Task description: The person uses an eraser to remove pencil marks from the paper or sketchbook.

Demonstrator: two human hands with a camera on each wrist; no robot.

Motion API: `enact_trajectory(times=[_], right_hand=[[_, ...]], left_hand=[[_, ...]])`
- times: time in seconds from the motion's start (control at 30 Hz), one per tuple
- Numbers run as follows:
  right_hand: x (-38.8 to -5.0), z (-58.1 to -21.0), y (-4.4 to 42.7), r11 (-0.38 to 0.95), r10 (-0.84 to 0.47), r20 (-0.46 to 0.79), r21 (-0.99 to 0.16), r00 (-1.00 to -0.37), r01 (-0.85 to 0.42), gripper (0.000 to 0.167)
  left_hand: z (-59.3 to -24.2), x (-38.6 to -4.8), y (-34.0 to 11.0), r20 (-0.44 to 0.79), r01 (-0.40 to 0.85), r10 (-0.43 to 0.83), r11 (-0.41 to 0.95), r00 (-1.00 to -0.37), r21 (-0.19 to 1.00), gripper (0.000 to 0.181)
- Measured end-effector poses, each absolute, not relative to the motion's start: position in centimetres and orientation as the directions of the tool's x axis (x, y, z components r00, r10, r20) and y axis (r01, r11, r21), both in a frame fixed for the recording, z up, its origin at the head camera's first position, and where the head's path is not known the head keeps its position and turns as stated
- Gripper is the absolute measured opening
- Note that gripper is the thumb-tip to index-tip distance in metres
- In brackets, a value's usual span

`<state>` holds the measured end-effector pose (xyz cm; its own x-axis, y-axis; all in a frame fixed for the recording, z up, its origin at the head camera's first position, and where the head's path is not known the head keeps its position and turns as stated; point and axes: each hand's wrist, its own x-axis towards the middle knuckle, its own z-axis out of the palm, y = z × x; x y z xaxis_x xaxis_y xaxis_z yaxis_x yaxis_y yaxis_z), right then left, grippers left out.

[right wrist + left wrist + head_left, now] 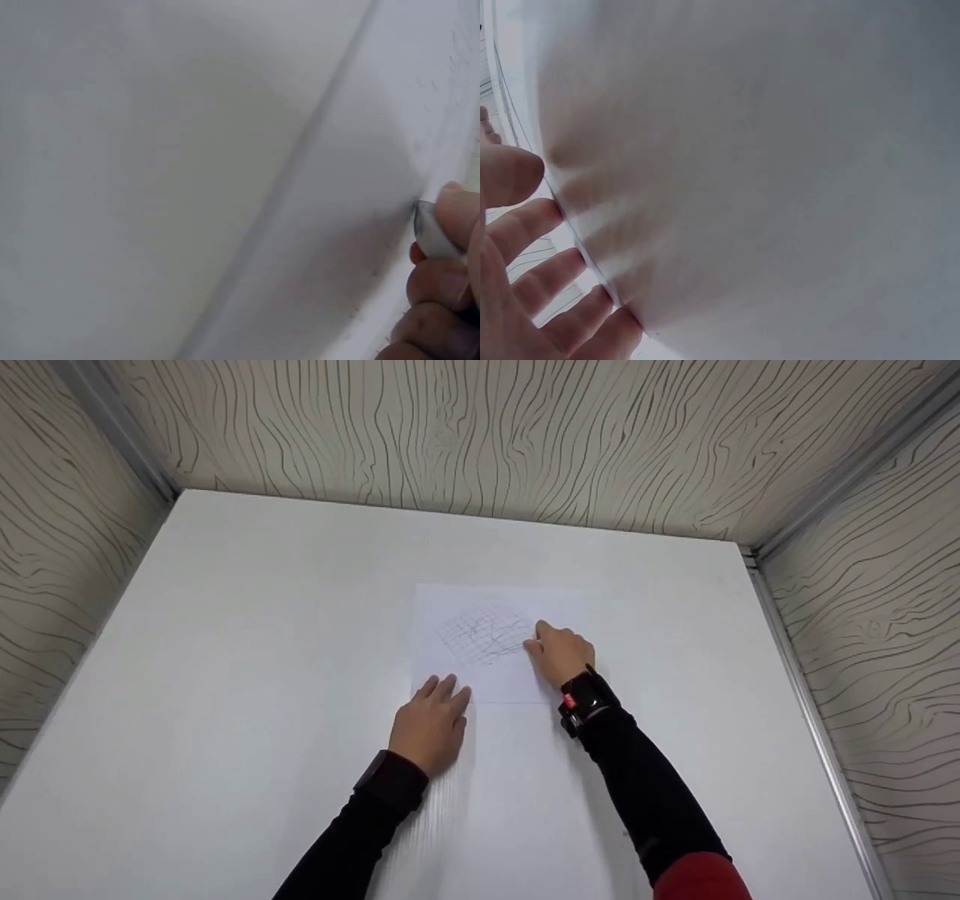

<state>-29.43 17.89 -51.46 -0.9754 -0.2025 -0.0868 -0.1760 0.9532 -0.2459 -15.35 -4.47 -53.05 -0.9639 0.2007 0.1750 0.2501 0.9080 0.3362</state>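
A white sheet of paper (pixel 504 687) lies flat on the white table, with a crosshatched patch of thin dark pencil-like lines (pixel 466 639) on it. My right hand (pixel 562 654) is over the sheet's right part, at the edge of the lines. In the right wrist view, its thumb and fingers pinch a small white eraser (pixel 435 234) with a greyed tip, which touches the paper. The head view hides the eraser behind the fingers. With fingers spread, my left hand (pixel 430 727) rests its fingertips (pixel 571 261) on the sheet's lower left edge.
The white tabletop (pixel 262 660) reaches out on all sides of the sheet. Panels with a wood-grain pattern (pixel 450 435) stand behind it and at both sides, joined by metal posts (pixel 817 727). Dark bands (pixel 391 781) circle both wrists.
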Motion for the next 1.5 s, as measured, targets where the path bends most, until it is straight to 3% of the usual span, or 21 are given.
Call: enact_trajectory(times=[0.23,0.67,1.0,1.27,1.5], right_hand=[[-29.7,-52.1,19.6,0.982,-0.101,-0.033,-0.161,-0.994,-0.095,0.031],[-28.3,-51.4,16.0,0.947,-0.222,-0.04,-0.248,-0.974,-0.206,0.029],[-27.6,-52.5,14.7,0.946,-0.225,-0.019,-0.242,-0.974,-0.214,0.028],[-26.6,-52.8,11.3,0.953,-0.265,0.045,-0.141,-0.963,-0.269,0.027],[-26.2,-53.0,9.4,0.928,-0.349,0.053,-0.117,-0.936,-0.353,0.028]], left_hand=[[-53.1,-15.5,-4.3,0.162,0.253,0.208,0.904,-0.965,0.346,0.037],[-53.2,-16.9,-3.4,0.154,0.241,0.207,0.94,-0.966,0.242,0.037],[-52.7,-17.3,-4.0,0.181,0.225,0.172,0.917,-0.968,0.33,0.027],[-53.6,-17.4,-4.8,0.231,0.248,0.188,0.931,-0.955,0.268,0.021],[-53.5,-17.4,-4.1,0.286,0.285,0.222,0.937,-0.932,0.2,0.02]])
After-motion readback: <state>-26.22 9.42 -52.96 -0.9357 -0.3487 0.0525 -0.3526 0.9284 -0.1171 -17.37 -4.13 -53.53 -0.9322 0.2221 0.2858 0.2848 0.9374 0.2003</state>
